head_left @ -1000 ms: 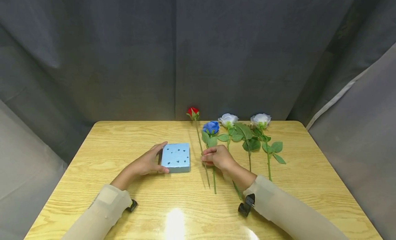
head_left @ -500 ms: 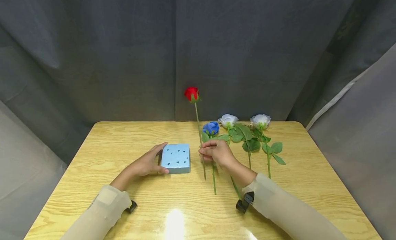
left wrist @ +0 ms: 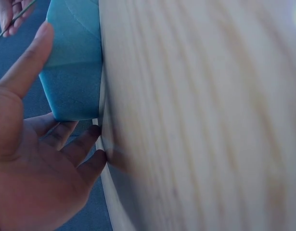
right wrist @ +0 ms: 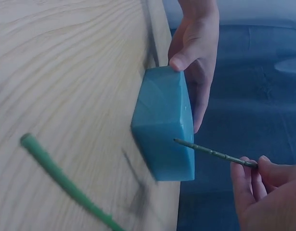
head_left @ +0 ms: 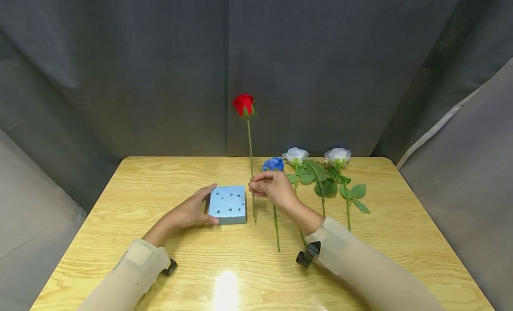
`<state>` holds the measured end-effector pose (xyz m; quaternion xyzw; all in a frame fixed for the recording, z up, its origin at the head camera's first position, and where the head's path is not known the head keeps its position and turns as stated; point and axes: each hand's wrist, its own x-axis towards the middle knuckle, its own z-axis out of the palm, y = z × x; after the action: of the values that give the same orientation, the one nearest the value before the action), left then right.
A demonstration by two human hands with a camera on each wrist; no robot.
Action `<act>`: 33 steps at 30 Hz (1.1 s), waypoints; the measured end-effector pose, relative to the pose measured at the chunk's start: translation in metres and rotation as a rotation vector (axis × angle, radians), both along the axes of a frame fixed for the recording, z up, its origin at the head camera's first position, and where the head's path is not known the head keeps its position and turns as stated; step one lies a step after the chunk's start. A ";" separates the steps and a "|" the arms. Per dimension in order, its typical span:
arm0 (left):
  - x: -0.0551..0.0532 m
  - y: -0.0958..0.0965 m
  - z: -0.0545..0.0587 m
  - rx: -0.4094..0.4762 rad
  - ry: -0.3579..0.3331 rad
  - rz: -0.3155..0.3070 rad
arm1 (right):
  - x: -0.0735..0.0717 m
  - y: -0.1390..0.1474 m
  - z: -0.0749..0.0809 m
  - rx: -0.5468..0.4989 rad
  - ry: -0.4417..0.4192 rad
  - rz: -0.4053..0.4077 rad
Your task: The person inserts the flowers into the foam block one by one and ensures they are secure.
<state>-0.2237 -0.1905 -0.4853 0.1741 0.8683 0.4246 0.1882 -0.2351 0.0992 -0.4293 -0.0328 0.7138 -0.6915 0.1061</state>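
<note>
A red rose (head_left: 243, 105) stands nearly upright above the table, bloom at the top. My right hand (head_left: 277, 191) pinches its thin green stem low down, between thumb and fingertips. In the right wrist view the stem's lower end (right wrist: 205, 149) overlaps the near side of the light blue foam block (right wrist: 162, 125). On the table, the block (head_left: 227, 203) lies flat, with several small holes in its top. My left hand (head_left: 190, 211) grips its left side, thumb at the front corner and fingers at the back. Part of those fingers is hidden behind the block in the head view.
Right of the block lie a blue rose (head_left: 273, 164), partly behind my right hand, and two white roses (head_left: 295, 155). A leafy stem (head_left: 323, 199) lies between the white ones. Grey curtains (head_left: 168, 79) enclose the wooden table (head_left: 160, 177) at the back and sides.
My right hand has lifted the red rose, tipped it more upright and carried it left toward the foam block. The left hand and block have stayed in place.
</note>
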 end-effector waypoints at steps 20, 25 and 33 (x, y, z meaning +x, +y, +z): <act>-0.003 -0.001 -0.002 0.017 0.012 0.001 | -0.016 -0.052 0.014 -0.060 0.148 -0.006; -0.002 -0.001 -0.002 0.027 0.007 0.004 | -0.019 -0.064 0.015 -0.057 0.138 -0.010; -0.003 -0.001 -0.003 0.020 0.009 0.004 | -0.025 -0.078 0.013 -0.046 0.187 -0.007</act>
<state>-0.2269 -0.1919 -0.4878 0.1760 0.8651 0.4331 0.1817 -0.2598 0.0214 -0.4168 -0.0971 0.7044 -0.7022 0.0355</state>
